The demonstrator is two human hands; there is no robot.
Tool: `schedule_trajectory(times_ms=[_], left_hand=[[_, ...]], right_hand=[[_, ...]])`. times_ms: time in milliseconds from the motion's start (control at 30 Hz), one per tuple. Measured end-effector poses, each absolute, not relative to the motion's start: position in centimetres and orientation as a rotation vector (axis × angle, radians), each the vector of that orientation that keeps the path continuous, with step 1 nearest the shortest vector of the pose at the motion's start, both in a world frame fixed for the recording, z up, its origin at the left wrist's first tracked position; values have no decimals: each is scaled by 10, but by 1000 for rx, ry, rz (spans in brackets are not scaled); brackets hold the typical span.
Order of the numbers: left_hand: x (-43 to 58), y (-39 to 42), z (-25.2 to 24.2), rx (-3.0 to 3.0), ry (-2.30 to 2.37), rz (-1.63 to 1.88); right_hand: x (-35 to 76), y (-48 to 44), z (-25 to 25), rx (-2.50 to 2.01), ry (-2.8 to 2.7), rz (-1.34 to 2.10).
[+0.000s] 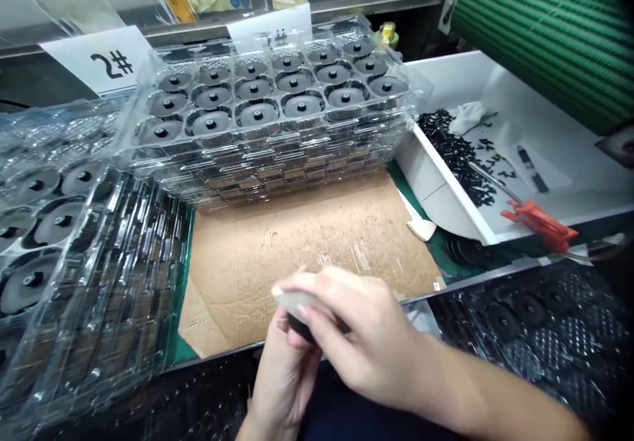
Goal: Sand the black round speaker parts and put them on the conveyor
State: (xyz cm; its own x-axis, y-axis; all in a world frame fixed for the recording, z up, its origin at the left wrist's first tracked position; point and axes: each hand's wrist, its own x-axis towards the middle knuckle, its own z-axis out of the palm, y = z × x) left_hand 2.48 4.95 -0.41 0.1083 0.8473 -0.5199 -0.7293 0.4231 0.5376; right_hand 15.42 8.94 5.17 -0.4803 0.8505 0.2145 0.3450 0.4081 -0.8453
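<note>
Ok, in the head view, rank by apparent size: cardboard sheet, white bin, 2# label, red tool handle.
1. cardboard sheet and white bin: look alike; the frame edge cuts the bin off, so unranked
2. 2# label
3. red tool handle

Cardboard sheet (pixel 317 243) just past fingers (pixel 329 322), stacked clear trays (pixel 277 131) further back, white bin (pixel 436 190) of screws (pixel 460 157), orange-handled tool (pixel 539 220) off right.

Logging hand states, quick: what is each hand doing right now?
Left hand: closed on a small dark part.
Right hand: closed, fingers pinching the same dark part from above.
</note>
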Motion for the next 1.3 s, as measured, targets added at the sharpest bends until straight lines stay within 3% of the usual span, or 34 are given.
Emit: schedule_trajectory(times_ms=[100, 233, 367, 533, 700, 867, 967, 1067, 1167, 1300], left_hand=[[22, 47, 6, 161, 865, 1152], [24, 43, 15, 177, 947, 1185], [28, 39, 17, 250, 917, 1143], [27, 35, 16, 253, 923, 1210], [37, 35, 23, 238, 980, 1130], [38, 33, 37, 224, 1002, 1116], [41, 36, 42, 190, 989, 1092], [42, 39, 43, 62, 971, 1011], [38, 38, 39, 53, 936, 874], [37, 38, 24, 112, 778, 723]], right_hand=[[154, 81, 51, -893, -1962, 906], [157, 72, 55, -902, -2027, 1121], [158, 71, 59, -968, -1921, 863], [165, 68, 61, -920, -2036, 1148], [166, 73, 64, -941, -1940, 892], [194, 62, 70, -965, -2136, 1113], [202, 63, 72, -1167, -2147, 832], [199, 80, 71, -934, -2234, 507], [200, 101, 67, -540, -2368, 668], [205, 106, 65, -666, -2431, 816]])
